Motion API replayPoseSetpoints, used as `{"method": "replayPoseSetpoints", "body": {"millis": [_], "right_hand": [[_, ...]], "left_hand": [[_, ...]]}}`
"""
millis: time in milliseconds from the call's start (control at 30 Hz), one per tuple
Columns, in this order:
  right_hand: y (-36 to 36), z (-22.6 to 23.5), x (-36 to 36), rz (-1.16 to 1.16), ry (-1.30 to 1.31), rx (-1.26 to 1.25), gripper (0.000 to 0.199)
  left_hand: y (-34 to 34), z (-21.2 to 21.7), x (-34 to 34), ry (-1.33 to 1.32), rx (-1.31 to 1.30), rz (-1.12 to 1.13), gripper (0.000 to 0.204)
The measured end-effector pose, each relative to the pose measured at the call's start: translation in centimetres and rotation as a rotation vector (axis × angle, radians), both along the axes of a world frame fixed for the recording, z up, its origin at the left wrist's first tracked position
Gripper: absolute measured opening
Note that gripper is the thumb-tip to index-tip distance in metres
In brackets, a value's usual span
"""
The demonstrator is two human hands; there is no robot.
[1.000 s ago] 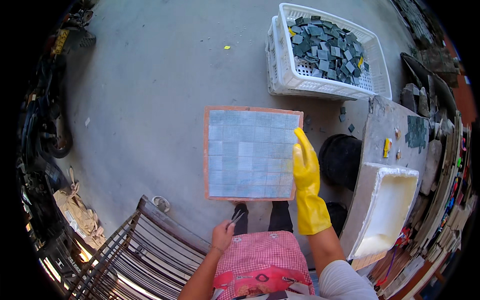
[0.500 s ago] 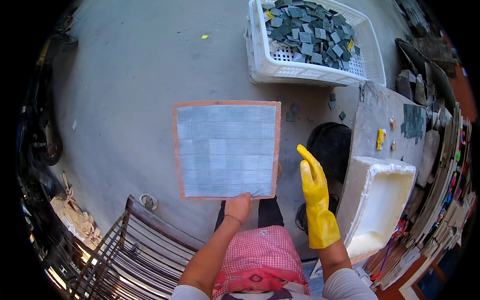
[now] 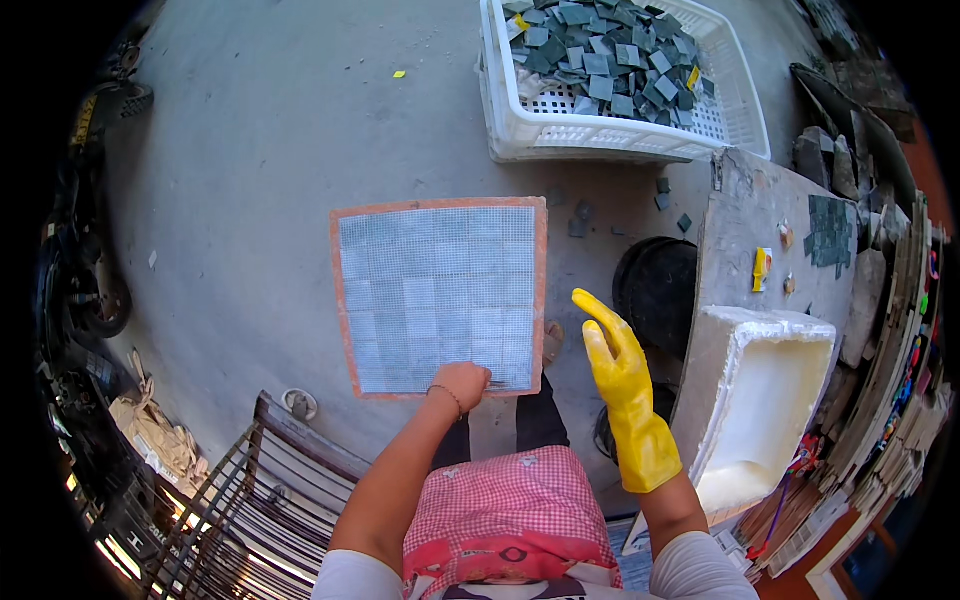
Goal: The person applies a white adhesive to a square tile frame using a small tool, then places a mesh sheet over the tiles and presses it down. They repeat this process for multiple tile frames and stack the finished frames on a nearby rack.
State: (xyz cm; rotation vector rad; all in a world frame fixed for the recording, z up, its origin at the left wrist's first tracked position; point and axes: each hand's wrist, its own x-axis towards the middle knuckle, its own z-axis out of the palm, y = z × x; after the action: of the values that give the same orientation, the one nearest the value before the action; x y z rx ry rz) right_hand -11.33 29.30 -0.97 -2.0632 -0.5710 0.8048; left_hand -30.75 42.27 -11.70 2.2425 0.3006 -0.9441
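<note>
Pink-and-white checked cloth (image 3: 505,510) nearest the lower edge, across the lap. Just to its left, a rack of metal bars (image 3: 235,510) with a dark wooden top rail. Rising from the lap, the bare left hand (image 3: 462,383), a thin bracelet at the wrist, fingers closed on the near edge of a square mosaic tile sheet (image 3: 440,295). Sheet of pale grey small squares under a fine white mesh, framed in orange, held flat out over the grey concrete floor (image 3: 250,150). To the right, apart from the sheet and touching nothing, the right hand (image 3: 612,345) in a yellow rubber glove, raised, fingers stretched out and spread, empty. Further right, a white foam box (image 3: 765,400), hollow inside, set against a grey stone-topped desk (image 3: 745,215). On that desk, a small yellow object (image 3: 761,268) and a patch of dark green tiles (image 3: 830,230). Between desk and sheet, a black round tub (image 3: 660,285) on the floor. Farthest away, at the top, a white plastic basket (image 3: 600,135) heaped with loose grey-green tile pieces (image 3: 600,50).
</note>
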Motion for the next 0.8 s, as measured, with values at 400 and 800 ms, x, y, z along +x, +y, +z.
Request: {"method": "replayPoseSetpoints", "body": {"millis": [400, 800], "right_hand": [[-0.3, -0.6, -0.2, 0.038, 0.012, -0.022, 0.033], [-0.1, -0.6, -0.5, 0.040, 0.029, -0.051, 0.034]], "left_hand": [[0.1, 1.3, 0.3, 0.060, 0.048, 0.090, 0.017], [0.9, 1.7, 1.4, 0.077, 0.094, -0.069, 0.013]]}}
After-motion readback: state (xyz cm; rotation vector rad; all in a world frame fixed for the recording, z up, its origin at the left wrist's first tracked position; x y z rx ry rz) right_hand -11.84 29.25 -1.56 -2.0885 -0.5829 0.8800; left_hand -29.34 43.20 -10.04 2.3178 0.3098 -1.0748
